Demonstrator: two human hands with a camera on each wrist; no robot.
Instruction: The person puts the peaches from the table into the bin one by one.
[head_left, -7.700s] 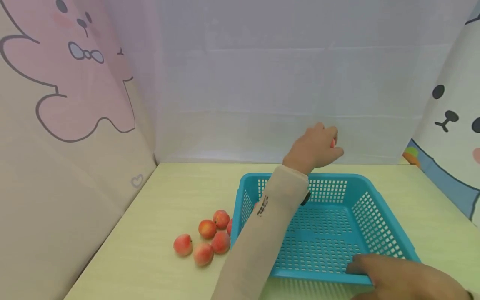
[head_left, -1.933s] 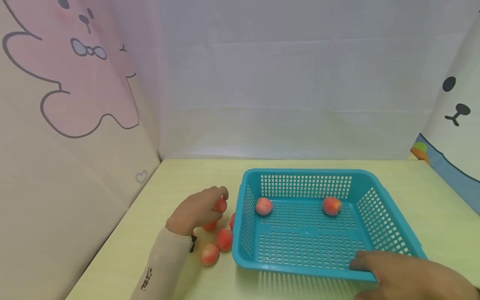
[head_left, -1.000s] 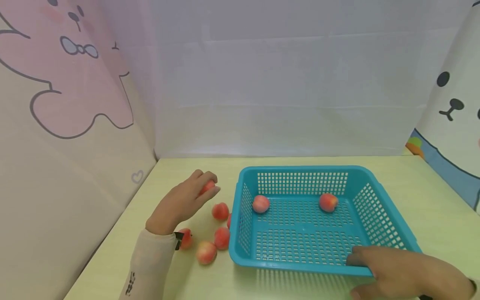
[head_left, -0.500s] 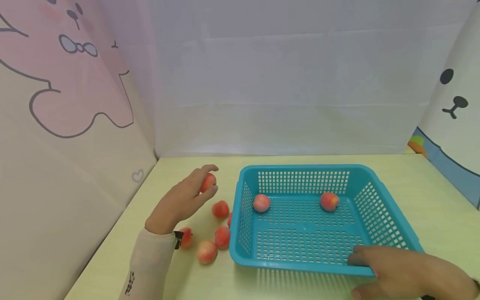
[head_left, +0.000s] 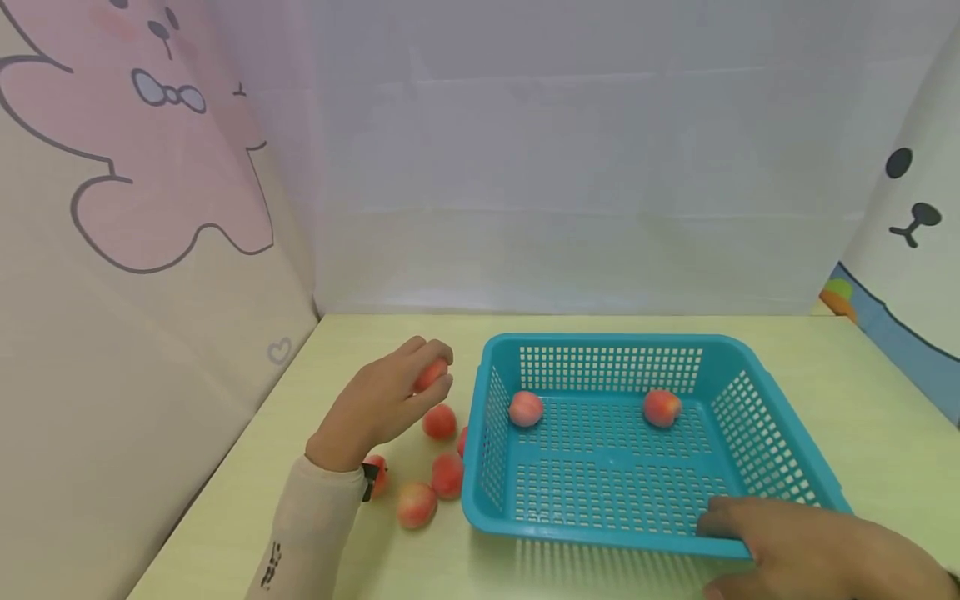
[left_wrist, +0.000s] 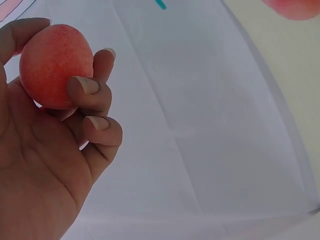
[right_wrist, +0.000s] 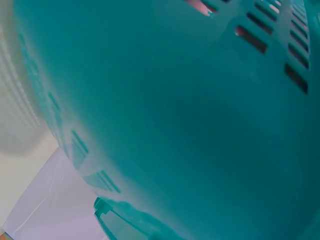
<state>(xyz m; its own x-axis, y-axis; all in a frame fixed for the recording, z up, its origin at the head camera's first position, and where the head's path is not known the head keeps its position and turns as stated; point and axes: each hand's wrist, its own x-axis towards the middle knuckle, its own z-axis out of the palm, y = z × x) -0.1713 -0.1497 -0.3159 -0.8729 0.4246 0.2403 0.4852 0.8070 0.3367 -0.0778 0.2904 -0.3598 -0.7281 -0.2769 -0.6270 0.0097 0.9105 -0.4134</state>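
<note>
My left hand (head_left: 378, 408) holds a peach (head_left: 431, 375) above the table, left of the blue basket's back corner. In the left wrist view, the fingers are curled round this reddish peach (left_wrist: 57, 65). My right hand (head_left: 817, 550) grips the front rim of the blue plastic basket (head_left: 600, 537) near its right corner, fingers over the inside and thumb below. Inside the basket lie two peaches, a pale pink peach (head_left: 527, 409) at the left and a red-yellow peach (head_left: 662, 408) towards the back right. The basket's teal wall (right_wrist: 165, 110) fills most of the right wrist view.
Several peaches lie on the table left of the basket, among them a red peach (head_left: 439, 422), a darker peach (head_left: 447, 476) and a yellowish peach (head_left: 416, 505). One is partly hidden by the left wrist. A white cloth (head_left: 570, 208) hangs behind the table (head_left: 225, 550).
Earlier my left hand held a peach beyond the basket's back rim; a second peach now shows inside. Since then it has picked up another from the table pile. My right hand stays on the rim.
</note>
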